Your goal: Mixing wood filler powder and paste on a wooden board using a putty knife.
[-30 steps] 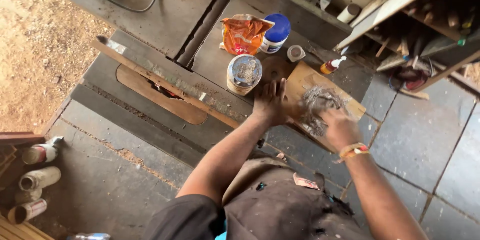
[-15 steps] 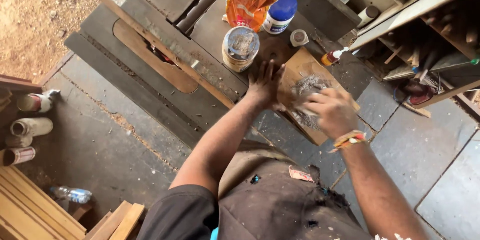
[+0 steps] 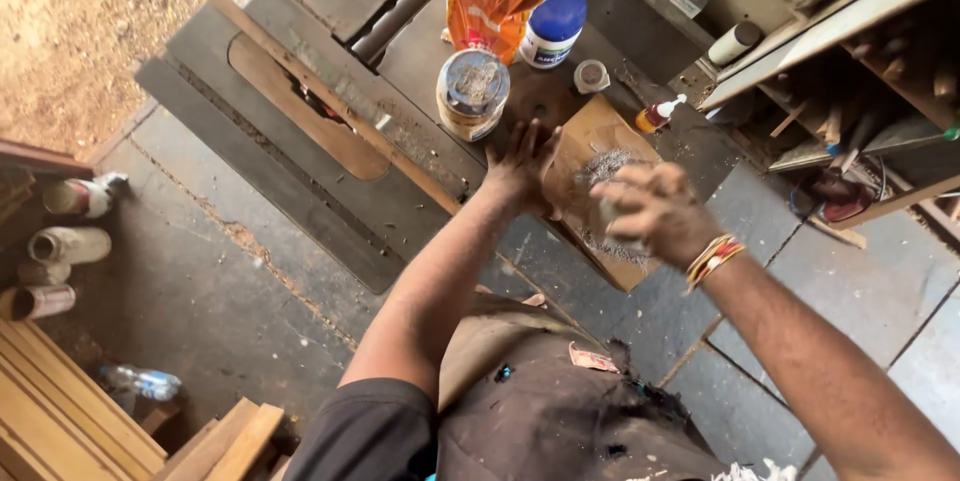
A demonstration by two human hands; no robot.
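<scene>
Hands working a gritty grey mix on a wood board

Right hand has its grip curled shut around a small clump of the grey stuff, held just above the brown wooden board; left hand is flat with fingers spread, pressing down on the board's left edge. The grey pile sits in the middle of the board, which lies on the table near its right edge. Just past the board: a dusty open jar, an orange bag, a white tub with a blue lid, a small round cap and a little glue bottle.
</scene>
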